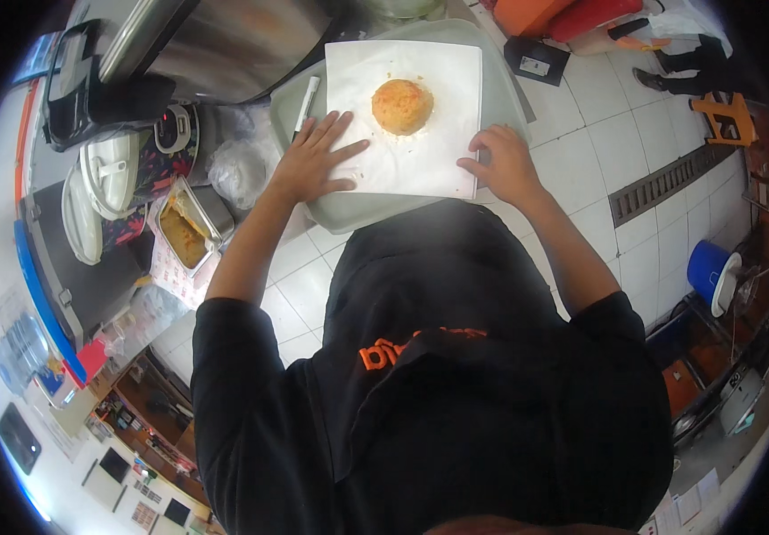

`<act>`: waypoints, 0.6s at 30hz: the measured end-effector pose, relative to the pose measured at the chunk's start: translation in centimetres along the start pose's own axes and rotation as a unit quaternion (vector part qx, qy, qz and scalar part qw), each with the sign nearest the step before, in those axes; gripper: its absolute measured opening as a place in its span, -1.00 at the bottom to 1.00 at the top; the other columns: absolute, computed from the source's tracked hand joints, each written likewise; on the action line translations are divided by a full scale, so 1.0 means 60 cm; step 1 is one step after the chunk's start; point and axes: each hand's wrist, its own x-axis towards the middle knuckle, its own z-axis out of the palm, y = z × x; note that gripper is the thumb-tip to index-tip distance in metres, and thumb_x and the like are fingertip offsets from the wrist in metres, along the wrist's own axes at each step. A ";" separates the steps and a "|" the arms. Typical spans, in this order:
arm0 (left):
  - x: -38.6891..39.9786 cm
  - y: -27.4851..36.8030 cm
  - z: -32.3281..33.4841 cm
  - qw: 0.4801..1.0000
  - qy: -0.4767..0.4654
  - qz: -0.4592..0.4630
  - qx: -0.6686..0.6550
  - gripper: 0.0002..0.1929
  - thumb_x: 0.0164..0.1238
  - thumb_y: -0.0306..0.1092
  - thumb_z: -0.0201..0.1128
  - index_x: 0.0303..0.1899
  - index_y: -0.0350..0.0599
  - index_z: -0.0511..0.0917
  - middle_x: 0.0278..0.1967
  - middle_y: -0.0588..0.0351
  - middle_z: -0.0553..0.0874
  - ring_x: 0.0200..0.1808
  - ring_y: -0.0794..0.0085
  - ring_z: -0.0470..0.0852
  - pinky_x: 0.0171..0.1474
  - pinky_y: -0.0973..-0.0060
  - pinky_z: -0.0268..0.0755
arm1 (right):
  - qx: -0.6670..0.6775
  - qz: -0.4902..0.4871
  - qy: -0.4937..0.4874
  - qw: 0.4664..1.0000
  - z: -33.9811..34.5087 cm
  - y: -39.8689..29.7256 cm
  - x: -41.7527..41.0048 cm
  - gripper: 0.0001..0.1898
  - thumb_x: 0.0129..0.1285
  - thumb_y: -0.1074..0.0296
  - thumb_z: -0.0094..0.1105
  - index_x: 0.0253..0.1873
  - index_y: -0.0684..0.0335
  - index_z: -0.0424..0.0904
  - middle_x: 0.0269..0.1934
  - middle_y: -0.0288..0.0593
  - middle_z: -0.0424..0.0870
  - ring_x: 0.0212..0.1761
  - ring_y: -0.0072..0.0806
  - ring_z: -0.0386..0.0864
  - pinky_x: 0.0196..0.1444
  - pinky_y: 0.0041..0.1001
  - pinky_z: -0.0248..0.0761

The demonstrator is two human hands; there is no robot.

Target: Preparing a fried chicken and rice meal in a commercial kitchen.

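Note:
A rounded orange-yellow mound of food [402, 107], perhaps rice, sits on white paper sheets [364, 67] with crumbs around it. The paper lies on a grey-green tray [384, 206]. My left hand [314, 157] rests flat with spread fingers over the paper's left edge, holding nothing. At the right edge of the paper is my right hand [503, 164], its fingers bent and the thumb near the sheet; whether it pinches the paper cannot be told. A white marker pen [307, 101] lies on the tray just above my left fingertips.
Left of the tray are a knotted plastic bag [237, 174], a metal food container [187, 231] and a floral-patterned rice cooker with its lid up [111, 175]. A large steel vessel [237, 47] stands behind. Another person's legs [685, 73] show near a yellow stool [725, 119].

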 end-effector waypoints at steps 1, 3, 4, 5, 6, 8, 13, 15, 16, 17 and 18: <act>0.001 0.000 0.001 1.000 0.007 0.004 -0.011 -0.31 0.14 0.23 0.18 0.36 0.50 0.28 0.49 0.09 0.03 0.50 0.17 0.00 0.48 0.06 -0.19 | 0.000 -0.002 -0.002 1.000 -0.003 -0.002 -0.001 -0.75 0.01 0.18 0.42 -0.32 0.17 0.57 -0.33 -0.20 0.57 -0.17 -0.23 0.50 -0.08 -0.29 0.37; -0.002 0.001 0.005 1.000 0.011 0.000 -0.007 -0.33 0.16 0.22 0.17 0.36 0.50 0.28 0.49 0.09 0.03 0.50 0.17 0.01 0.48 0.05 -0.19 | 0.024 0.027 0.005 0.999 -0.006 -0.004 -0.003 -0.78 0.04 0.22 0.40 -0.32 0.18 0.58 -0.32 -0.18 0.58 -0.16 -0.22 0.51 -0.07 -0.29 0.37; -0.003 0.002 0.007 1.000 0.014 0.000 -0.002 -0.34 0.18 0.21 0.15 0.35 0.50 0.28 0.49 0.09 0.03 0.50 0.16 0.01 0.48 0.05 -0.18 | 0.024 0.027 0.004 0.999 -0.006 -0.004 -0.002 -0.78 0.04 0.22 0.40 -0.32 0.18 0.58 -0.32 -0.18 0.58 -0.16 -0.22 0.51 -0.07 -0.29 0.37; -0.003 0.003 0.008 1.000 0.014 0.000 -0.004 -0.34 0.18 0.21 0.15 0.35 0.50 0.28 0.49 0.09 0.03 0.50 0.16 0.01 0.48 0.05 -0.18 | 0.036 0.020 0.001 0.999 -0.005 -0.004 -0.001 -0.78 0.03 0.23 0.41 -0.31 0.19 0.58 -0.32 -0.17 0.58 -0.16 -0.21 0.51 -0.06 -0.29 0.37; -0.003 0.003 0.010 1.000 0.017 -0.004 0.003 -0.37 0.22 0.20 0.13 0.35 0.51 0.28 0.49 0.10 0.04 0.50 0.17 0.02 0.48 0.06 -0.17 | 0.048 0.014 -0.002 0.999 -0.005 -0.004 0.000 -0.78 0.03 0.24 0.41 -0.31 0.19 0.58 -0.32 -0.16 0.58 -0.16 -0.21 0.51 -0.06 -0.29 0.37; -0.002 0.007 0.011 1.000 0.021 -0.008 0.009 -0.40 0.25 0.18 0.11 0.35 0.51 0.29 0.49 0.10 0.05 0.49 0.18 0.03 0.48 0.06 -0.16 | 0.049 0.011 -0.012 0.999 0.002 -0.010 -0.001 -0.77 0.02 0.25 0.42 -0.30 0.19 0.58 -0.31 -0.16 0.57 -0.15 -0.22 0.51 -0.05 -0.29 0.38; 0.009 0.022 0.019 0.997 0.062 -0.053 0.010 -0.49 0.33 0.00 0.11 0.32 0.44 0.34 0.44 0.10 0.18 0.44 0.19 0.16 0.42 0.11 -0.01 | 0.007 -0.083 -0.022 0.996 0.020 -0.031 -0.010 -0.76 0.00 0.24 0.42 -0.27 0.18 0.60 -0.26 -0.18 0.56 -0.07 -0.26 0.49 0.00 -0.30 0.39; 0.009 0.027 0.023 0.995 0.081 -0.062 -0.006 -0.52 0.32 -0.06 0.14 0.29 0.36 0.40 0.40 0.09 0.25 0.41 0.19 0.21 0.39 0.15 0.05 | 0.032 -0.101 -0.084 0.991 0.016 -0.028 -0.011 -0.78 0.01 0.34 0.38 -0.25 0.24 0.59 -0.27 -0.18 0.54 -0.07 -0.22 0.47 0.06 -0.27 0.35; 0.008 0.028 0.025 0.992 0.100 -0.075 -0.021 -0.55 0.31 -0.13 0.16 0.25 0.27 0.45 0.36 0.08 0.32 0.38 0.19 0.25 0.36 0.18 0.10 | 0.030 -0.097 -0.083 0.991 0.012 -0.020 -0.011 -0.78 0.01 0.34 0.38 -0.25 0.24 0.59 -0.27 -0.18 0.54 -0.07 -0.22 0.47 0.06 -0.27 0.35; 0.005 0.026 0.032 0.992 0.101 -0.071 -0.023 -0.55 0.31 -0.13 0.16 0.25 0.27 0.45 0.36 0.08 0.32 0.38 0.19 0.25 0.36 0.18 0.10 | 0.026 -0.107 -0.121 0.987 0.008 -0.009 -0.010 -0.82 0.07 0.30 0.33 -0.25 0.23 0.63 -0.26 -0.18 0.55 -0.06 -0.24 0.49 0.04 -0.30 0.38; 0.004 0.026 0.033 0.989 0.117 -0.074 -0.046 -0.57 0.29 -0.15 0.19 0.20 0.17 0.49 0.32 0.07 0.37 0.36 0.19 0.28 0.34 0.20 0.13 | 0.022 -0.118 -0.158 0.980 0.005 -0.002 -0.011 -0.83 0.14 0.27 0.28 -0.25 0.22 0.66 -0.24 -0.18 0.56 -0.04 -0.26 0.50 0.02 -0.32 0.40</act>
